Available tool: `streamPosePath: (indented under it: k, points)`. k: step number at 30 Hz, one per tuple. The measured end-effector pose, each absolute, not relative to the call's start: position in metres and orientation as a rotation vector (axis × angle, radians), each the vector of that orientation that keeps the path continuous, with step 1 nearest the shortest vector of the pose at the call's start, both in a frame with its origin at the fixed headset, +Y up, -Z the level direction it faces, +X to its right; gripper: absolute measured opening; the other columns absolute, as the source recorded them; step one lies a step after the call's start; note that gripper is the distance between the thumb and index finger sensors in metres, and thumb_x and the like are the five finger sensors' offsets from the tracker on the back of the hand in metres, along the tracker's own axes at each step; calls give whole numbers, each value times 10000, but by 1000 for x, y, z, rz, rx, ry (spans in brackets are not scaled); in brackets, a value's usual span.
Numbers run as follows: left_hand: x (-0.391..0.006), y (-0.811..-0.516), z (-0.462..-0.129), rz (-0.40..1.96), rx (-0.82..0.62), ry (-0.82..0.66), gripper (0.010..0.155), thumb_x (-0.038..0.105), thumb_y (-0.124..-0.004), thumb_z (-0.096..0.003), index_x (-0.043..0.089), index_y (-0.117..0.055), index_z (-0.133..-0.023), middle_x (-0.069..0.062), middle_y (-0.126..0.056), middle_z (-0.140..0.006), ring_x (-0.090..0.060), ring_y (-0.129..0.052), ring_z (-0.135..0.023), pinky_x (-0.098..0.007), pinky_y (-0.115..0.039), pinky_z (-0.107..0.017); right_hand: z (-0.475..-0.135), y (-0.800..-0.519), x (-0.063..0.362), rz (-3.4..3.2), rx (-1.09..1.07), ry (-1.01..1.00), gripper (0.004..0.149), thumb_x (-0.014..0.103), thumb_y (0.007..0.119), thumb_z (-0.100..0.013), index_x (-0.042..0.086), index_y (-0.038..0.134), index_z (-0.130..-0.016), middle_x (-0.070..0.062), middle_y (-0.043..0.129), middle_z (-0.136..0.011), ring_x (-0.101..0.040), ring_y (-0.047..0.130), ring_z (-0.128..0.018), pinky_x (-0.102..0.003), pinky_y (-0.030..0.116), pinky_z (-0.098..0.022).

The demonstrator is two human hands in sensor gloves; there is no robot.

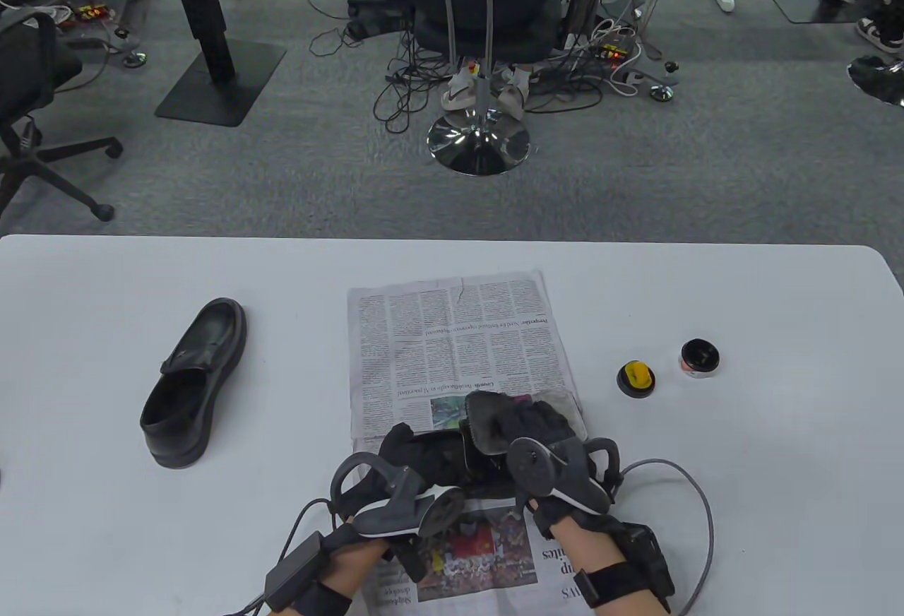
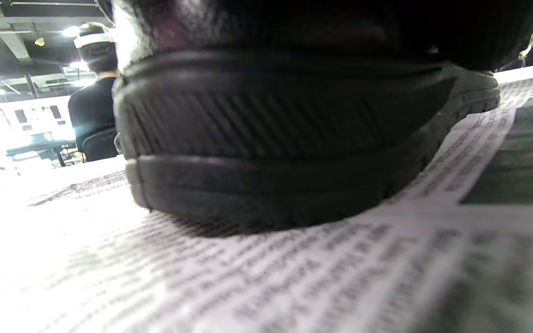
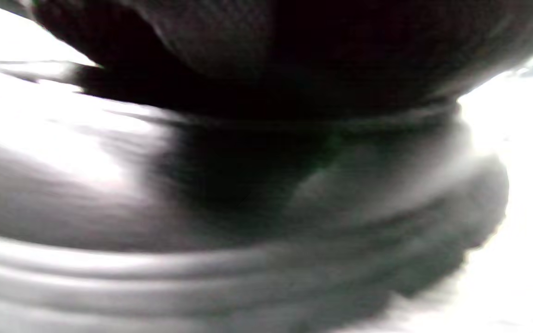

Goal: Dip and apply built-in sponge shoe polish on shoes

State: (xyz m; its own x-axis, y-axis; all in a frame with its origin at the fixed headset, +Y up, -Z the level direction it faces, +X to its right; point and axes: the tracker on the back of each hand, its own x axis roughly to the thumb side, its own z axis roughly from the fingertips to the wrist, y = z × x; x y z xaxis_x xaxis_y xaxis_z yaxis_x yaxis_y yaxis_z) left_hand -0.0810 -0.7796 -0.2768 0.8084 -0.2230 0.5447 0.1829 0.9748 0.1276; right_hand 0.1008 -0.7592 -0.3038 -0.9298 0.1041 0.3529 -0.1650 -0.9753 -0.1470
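Observation:
A black shoe (image 1: 474,432) lies crosswise on the newspaper (image 1: 452,340) near the front edge, under both hands. My left hand (image 1: 406,445) grips its heel end; the left wrist view shows the ribbed heel (image 2: 285,138) resting on the newsprint (image 2: 294,277). My right hand (image 1: 531,419) grips its toe end; the right wrist view shows only blurred black shoe (image 3: 248,208) close up. The yellow sponge applicator (image 1: 635,378) sits on its black lid to the right. The open polish tin (image 1: 699,359) stands just beyond it. Neither hand touches them.
A second black shoe (image 1: 192,383) lies on the white table (image 1: 777,503) at the left, toe pointing away. Glove cables trail off the front edge. Beyond the table's far edge are carpet, a chrome stool and office chairs.

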Motion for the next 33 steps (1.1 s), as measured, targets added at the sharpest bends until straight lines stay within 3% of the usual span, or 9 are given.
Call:
streamPosePath:
  k: [3,6,11,15,20,23,27,28,33]
  points:
    - [-81,-780,-277,-215,69,-592,366,677,-727,-422,475,-785,-722,197,-912,-682,-88,-910,-601,-617,-544,-764,-306,-762,107,2425,577,-144,470,163,780,-433,215,816,-898,-123,804,-916,-429,837,-851,-530,748,-587]
    - [-81,-780,-277,-217,70,-590,366,678,-725,-421,476,-783,-722,199,-912,-682,-88,-910,-601,-618,-544,-765,-313,-766,117,2838,368,-225,478,172,773,-439,206,793,-915,-122,784,-930,-412,799,-874,-523,714,-606]
    - [-81,-780,-277,-218,71,-596,367,680,-726,-421,477,-783,-721,200,-912,-682,-87,-911,-600,-617,-545,-764,-308,-756,114,2574,592,-178,433,185,787,-414,257,878,-831,-66,882,-860,-374,912,-817,-487,803,-571]
    - [-81,-780,-277,-219,72,-594,363,678,-724,-424,478,-782,-721,201,-910,-683,-86,-910,-602,-617,-544,-765,-315,-758,129,2851,364,-279,435,170,789,-421,233,876,-842,-89,873,-862,-386,896,-816,-503,785,-565]
    - [-81,-780,-277,-218,72,-597,365,678,-727,-422,476,-784,-720,198,-911,-682,-87,-911,-600,-618,-544,-764,-305,-756,114,2466,626,-103,425,162,810,-406,236,903,-814,-90,887,-852,-398,911,-806,-499,815,-554]
    - [-81,-780,-277,-218,72,-595,363,679,-725,-423,479,-783,-720,200,-911,-683,-86,-910,-602,-617,-544,-765,-310,-760,123,2721,425,-259,426,156,813,-409,217,896,-822,-99,886,-844,-397,913,-796,-506,808,-546]
    - [-81,-780,-277,-219,72,-594,363,679,-726,-423,478,-783,-720,200,-910,-683,-86,-909,-602,-617,-544,-765,-304,-754,111,2600,628,-162,421,200,813,-397,266,891,-806,-48,901,-832,-346,952,-779,-450,865,-529]
    - [-82,-780,-277,-216,72,-594,366,680,-726,-422,477,-784,-721,199,-910,-683,-87,-909,-602,-617,-543,-765,-307,-756,119,2447,512,-115,407,154,840,-390,223,927,-782,-89,915,-816,-391,939,-771,-495,839,-524]
    - [-81,-780,-277,-220,72,-590,367,680,-725,-423,476,-782,-723,200,-910,-684,-86,-909,-604,-617,-542,-766,-308,-752,120,2831,560,-279,396,192,848,-389,260,923,-772,-48,935,-792,-342,983,-742,-449,882,-500]
